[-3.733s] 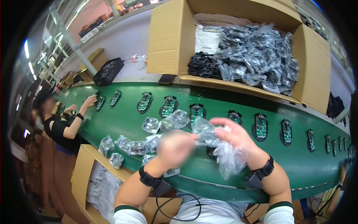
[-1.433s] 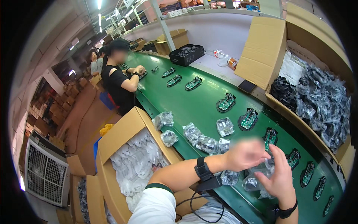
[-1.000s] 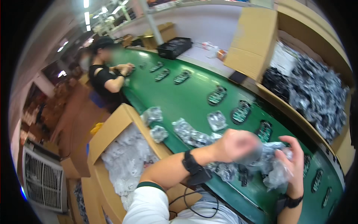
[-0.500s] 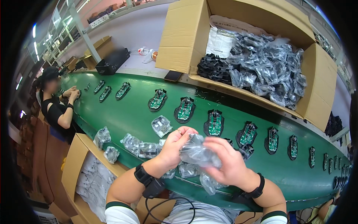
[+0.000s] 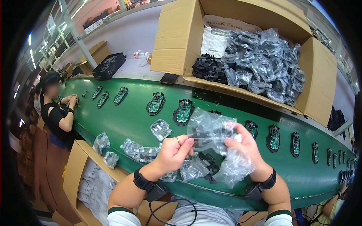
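Note:
Above the green work surface (image 5: 124,113), a clear plastic bag (image 5: 211,122) with a dark part inside is stretched between my hands. My left hand (image 5: 174,153) pinches the bag's left side with thumb and bent fingers. My right hand (image 5: 247,145) grips its right side, thumb on top. Below the right hand is another crumpled bag (image 5: 235,167); whether that hand holds it too I cannot tell. Beneath, a bagged part (image 5: 194,167) and a loose black plastic part (image 5: 208,162) lie near the front edge. The raised bag partly hides a green circuit board.
Several green circuit boards on black, mouse-shaped bases (image 5: 183,112) run along the surface. A large carton (image 5: 171,41) of bagged parts stands behind. More bagged parts (image 5: 160,129) lie front left, beside a lower carton (image 5: 73,165). A person (image 5: 56,105) works at far left.
The bag, bunched between my hands before, is now spread out and raised. My right hand has moved right and its fingers have closed on the bag. My left hand has dropped slightly.

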`<action>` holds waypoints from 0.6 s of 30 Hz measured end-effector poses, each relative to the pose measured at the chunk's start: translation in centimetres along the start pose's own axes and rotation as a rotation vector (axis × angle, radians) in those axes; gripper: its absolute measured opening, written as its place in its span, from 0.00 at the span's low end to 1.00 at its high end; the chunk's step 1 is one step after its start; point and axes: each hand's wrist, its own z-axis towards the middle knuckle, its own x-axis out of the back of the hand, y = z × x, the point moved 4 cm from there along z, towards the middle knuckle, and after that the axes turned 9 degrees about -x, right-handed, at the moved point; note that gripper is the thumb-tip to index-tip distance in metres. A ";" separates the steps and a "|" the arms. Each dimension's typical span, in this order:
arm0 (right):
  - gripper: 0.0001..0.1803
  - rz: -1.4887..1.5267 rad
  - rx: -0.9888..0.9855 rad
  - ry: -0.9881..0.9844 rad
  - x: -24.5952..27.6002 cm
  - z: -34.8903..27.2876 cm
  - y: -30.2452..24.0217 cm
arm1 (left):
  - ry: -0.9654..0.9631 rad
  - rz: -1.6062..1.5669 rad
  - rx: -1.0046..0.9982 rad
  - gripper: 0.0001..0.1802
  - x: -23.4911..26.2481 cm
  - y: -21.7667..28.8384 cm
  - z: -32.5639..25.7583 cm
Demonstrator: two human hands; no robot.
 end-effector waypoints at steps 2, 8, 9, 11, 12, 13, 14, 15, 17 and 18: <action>0.35 0.058 0.056 -0.061 0.5 -0.2 -0.7 | 0.000 0.019 0.072 0.17 0.7 -0.3 0.0; 0.36 -0.704 0.451 -0.058 -1.0 -0.7 -1.2 | 0.108 -0.142 -0.086 0.13 0.0 0.2 0.5; 0.31 -0.803 0.444 0.013 -1.3 -0.8 -1.3 | 0.086 -0.168 -0.070 0.11 -0.1 -0.6 0.3; 0.18 -0.904 0.503 0.070 -0.3 -0.5 -0.3 | 0.021 -0.074 -0.032 0.08 -0.5 -0.2 0.2; 0.14 -0.930 0.566 0.094 -0.3 -0.4 -0.3 | 0.064 0.035 -0.143 0.08 -0.6 0.0 0.2; 0.13 -0.925 0.608 0.129 -0.2 -0.2 0.1 | 0.135 -0.122 -0.109 0.15 -0.6 0.2 -0.2; 0.12 -0.900 0.621 0.108 -0.2 0.2 0.1 | 0.277 -0.094 -0.101 0.20 -0.6 -0.1 -0.3; 0.10 -0.925 0.612 0.099 -0.1 0.3 0.1 | 0.322 -0.047 -0.187 0.22 0.1 -1.3 0.2; 0.10 -0.990 0.681 0.058 -1.0 0.4 -0.5 | 0.346 -0.272 -0.084 0.20 1.6 -2.6 0.0; 0.10 -1.013 0.676 0.079 -1.6 0.2 -1.2 | 0.400 -0.268 -0.080 0.18 2.6 -3.5 0.0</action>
